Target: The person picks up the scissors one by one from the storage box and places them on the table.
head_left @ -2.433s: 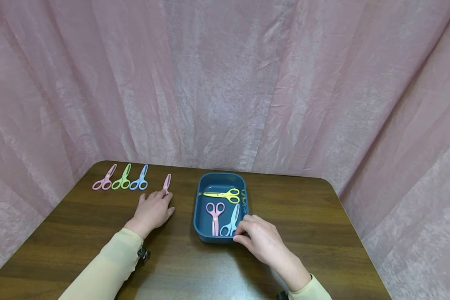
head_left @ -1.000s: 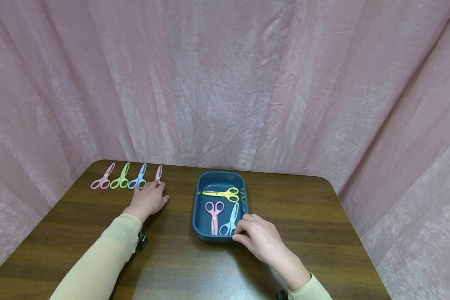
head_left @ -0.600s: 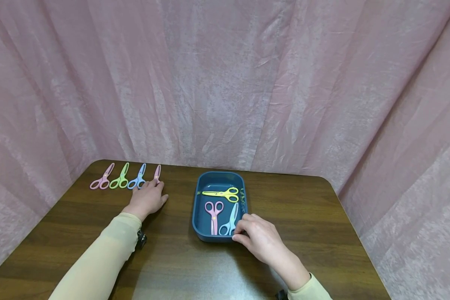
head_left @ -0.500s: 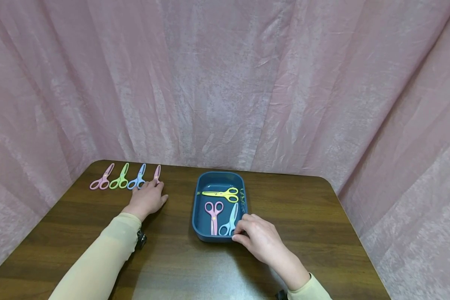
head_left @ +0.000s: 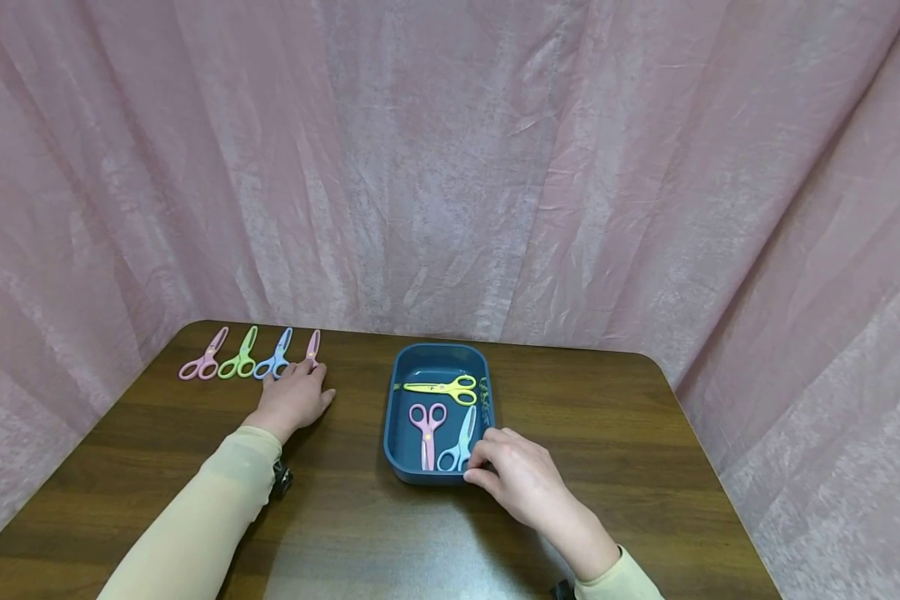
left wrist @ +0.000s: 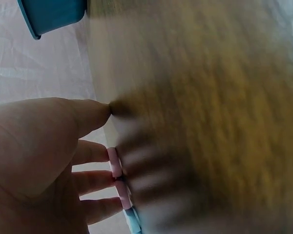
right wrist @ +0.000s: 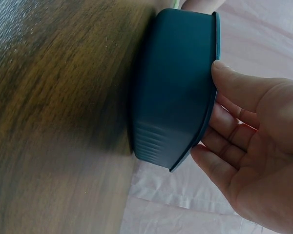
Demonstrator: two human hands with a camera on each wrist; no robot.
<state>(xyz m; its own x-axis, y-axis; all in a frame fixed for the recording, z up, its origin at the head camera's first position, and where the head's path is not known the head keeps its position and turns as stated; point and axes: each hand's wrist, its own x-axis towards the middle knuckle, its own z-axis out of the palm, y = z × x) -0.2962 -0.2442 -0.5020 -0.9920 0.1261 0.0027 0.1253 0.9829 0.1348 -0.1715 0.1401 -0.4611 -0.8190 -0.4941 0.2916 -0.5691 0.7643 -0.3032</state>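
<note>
My left hand (head_left: 292,400) lies at the back left of the table, its fairly straight fingertips on the handles of a pair of pink scissors (head_left: 312,343). In the left wrist view the fingertips press on the pink handles (left wrist: 115,163), with the thumb apart from them. Just left of it are blue scissors (head_left: 282,343), green scissors (head_left: 248,342) and another pink pair (head_left: 215,343). My right hand (head_left: 521,475) pinches the near right corner of a dark blue bin (head_left: 427,478) by its rim, also seen as the bin's wall (right wrist: 178,73) in the right wrist view.
Inside the bin lie yellow scissors (head_left: 438,388), pink scissors (head_left: 428,429) and light blue scissors (head_left: 466,433). All stand on a brown wooden table (head_left: 607,417) with rounded back corners. A pink curtain (head_left: 435,167) hangs behind it and at both sides.
My left hand has slid the pink scissors left and back, beside the blue pair. Over the last half second it has hardly moved. The right hand keeps its place on the bin.
</note>
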